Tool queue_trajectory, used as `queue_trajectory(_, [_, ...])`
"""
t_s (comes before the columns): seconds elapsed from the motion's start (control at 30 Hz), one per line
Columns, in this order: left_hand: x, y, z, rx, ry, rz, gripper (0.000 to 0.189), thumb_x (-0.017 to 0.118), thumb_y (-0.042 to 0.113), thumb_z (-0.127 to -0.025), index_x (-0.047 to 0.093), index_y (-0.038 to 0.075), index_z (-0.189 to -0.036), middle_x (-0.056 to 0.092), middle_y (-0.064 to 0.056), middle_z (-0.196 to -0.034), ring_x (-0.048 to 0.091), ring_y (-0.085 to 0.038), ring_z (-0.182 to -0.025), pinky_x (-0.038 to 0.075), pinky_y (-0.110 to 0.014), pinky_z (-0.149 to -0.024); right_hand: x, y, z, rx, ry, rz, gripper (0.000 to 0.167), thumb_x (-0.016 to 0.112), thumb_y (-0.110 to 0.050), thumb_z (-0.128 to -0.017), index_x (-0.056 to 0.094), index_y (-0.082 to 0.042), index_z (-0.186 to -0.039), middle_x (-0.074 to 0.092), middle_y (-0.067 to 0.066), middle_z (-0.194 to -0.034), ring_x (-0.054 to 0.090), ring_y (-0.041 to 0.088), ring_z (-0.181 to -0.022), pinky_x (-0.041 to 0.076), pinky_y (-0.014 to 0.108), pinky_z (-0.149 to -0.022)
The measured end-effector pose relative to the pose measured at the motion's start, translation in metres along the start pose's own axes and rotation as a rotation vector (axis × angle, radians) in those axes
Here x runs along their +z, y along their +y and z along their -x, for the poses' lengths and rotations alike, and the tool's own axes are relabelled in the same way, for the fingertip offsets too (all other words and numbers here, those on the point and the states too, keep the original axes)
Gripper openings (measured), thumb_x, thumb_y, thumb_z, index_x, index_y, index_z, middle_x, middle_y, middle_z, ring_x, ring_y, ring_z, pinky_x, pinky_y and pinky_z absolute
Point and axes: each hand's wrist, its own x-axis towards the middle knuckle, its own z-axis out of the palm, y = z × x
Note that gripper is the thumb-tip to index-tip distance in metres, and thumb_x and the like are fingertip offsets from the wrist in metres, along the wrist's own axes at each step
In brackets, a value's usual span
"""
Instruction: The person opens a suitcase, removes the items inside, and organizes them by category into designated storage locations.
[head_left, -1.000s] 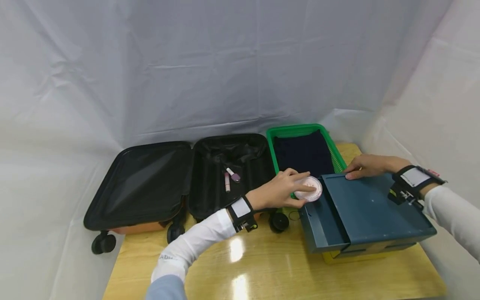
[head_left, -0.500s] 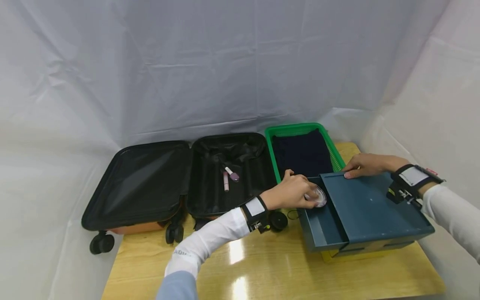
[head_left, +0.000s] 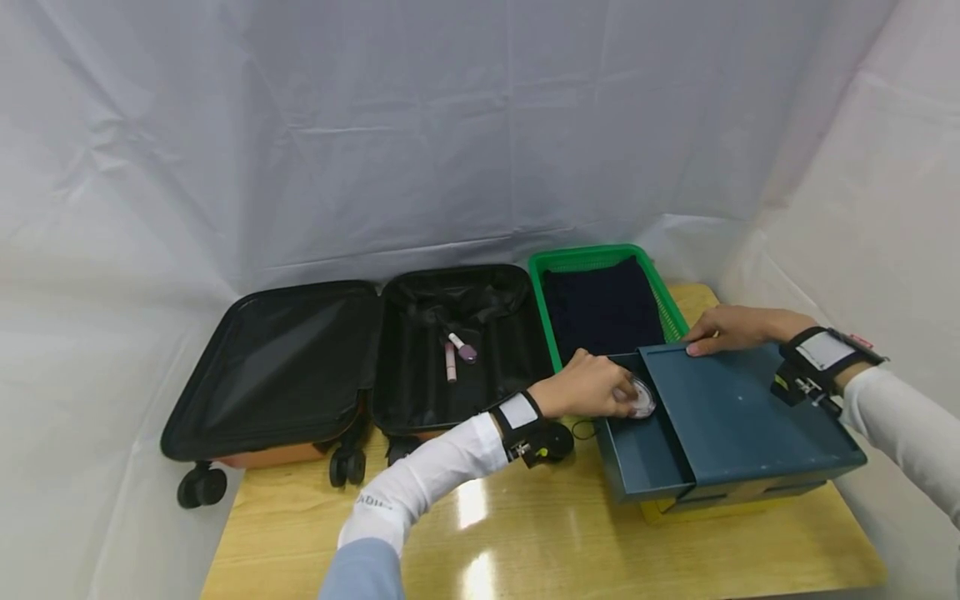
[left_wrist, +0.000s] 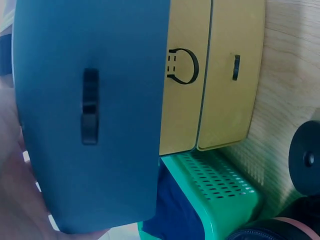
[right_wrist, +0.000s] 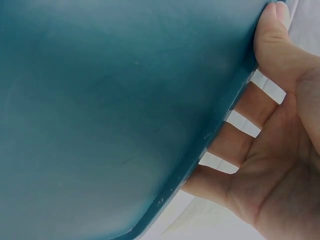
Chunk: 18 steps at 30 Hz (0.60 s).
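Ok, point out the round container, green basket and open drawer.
Round container [head_left: 644, 400]: head view, its exposed face.
Green basket [head_left: 588, 260]: head view, its far wall.
Open drawer [left_wrist: 127, 120]: left wrist view, its front panel.

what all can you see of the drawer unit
The drawer unit is boxy, with a flat, plastic-looking dark blue top, faintly specked. It stands on the table beside the green basket. Its blue top drawer, with a black handle, is pulled partly open; two yellow drawer fronts below also carry black handles. The right hand holds the top's far edge. The left hand holds a round case in or over the open drawer; contact there is unclear.
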Motion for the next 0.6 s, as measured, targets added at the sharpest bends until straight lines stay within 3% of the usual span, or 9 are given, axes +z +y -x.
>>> queue_trajectory(0.23, [0.003,-0.003,0.002,0.018,0.005,0.014,0.027,0.055,0.038,-0.101,0.077,0.028,-0.114,0.07,0.011,-0.116,0.05,-0.001,-0.054,0.016,-0.022,-0.044,-0.001,0.001,0.0,-0.021,-0.003,0.004,0.027,0.059,-0.019,-0.1,0.073,-0.003,-0.116,0.065,-0.011,-0.082,0.05,0.003,-0.068,0.038,0.025,-0.065])
queue_trajectory(0.3, [0.004,-0.004,0.003,0.026,0.025,0.024,0.029,0.051,0.037,-0.103,0.077,0.028,-0.112,0.07,0.01,-0.116,0.054,-0.001,-0.061,0.022,-0.021,-0.05,-0.001,0.002,0.0,-0.028,-0.004,0.003,0.027,0.059,-0.019,-0.1,0.073,-0.003,-0.116,0.066,-0.011,-0.083,0.05,0.003,-0.069,0.038,0.025,-0.065])
queue_trajectory(0.37, [0.006,-0.007,0.007,0.035,0.06,0.041,0.032,0.048,0.038,-0.104,0.077,0.027,-0.111,0.07,0.01,-0.117,0.061,-0.001,-0.078,0.033,-0.021,-0.064,-0.001,0.002,0.0,-0.038,-0.005,0.002,0.026,0.059,-0.019,-0.1,0.073,-0.002,-0.116,0.066,-0.011,-0.084,0.051,0.003,-0.069,0.039,0.025,-0.065])
queue_trajectory(0.43, [0.008,-0.011,0.012,0.066,0.134,0.075,0.032,0.049,0.037,-0.104,0.077,0.023,-0.112,0.069,0.006,-0.12,0.062,-0.003,-0.1,0.038,-0.026,-0.085,-0.001,0.002,0.0,-0.038,-0.007,-0.004,0.026,0.059,-0.018,-0.1,0.073,-0.003,-0.115,0.066,-0.011,-0.084,0.051,0.003,-0.069,0.039,0.024,-0.065])
queue_trajectory(0.5, [0.011,-0.017,0.02,0.125,0.248,0.115,0.029,0.055,0.033,-0.102,0.075,0.018,-0.117,0.066,0.001,-0.126,0.056,-0.009,-0.118,0.034,-0.033,-0.103,-0.001,0.001,0.0,-0.04,-0.008,-0.007,0.025,0.059,-0.018,-0.1,0.073,-0.004,-0.115,0.066,-0.011,-0.083,0.051,0.003,-0.069,0.039,0.024,-0.065])
queue_trajectory(0.6, [0.017,-0.028,0.032,0.227,0.468,0.15,0.027,0.067,0.024,-0.095,0.073,0.008,-0.116,0.064,-0.007,-0.125,0.055,-0.018,-0.12,0.035,-0.029,-0.107,-0.001,0.0,0.0,-0.021,-0.011,-0.016,0.026,0.058,-0.018,-0.1,0.073,-0.003,-0.116,0.067,-0.01,-0.084,0.054,0.003,-0.07,0.04,0.024,-0.066])
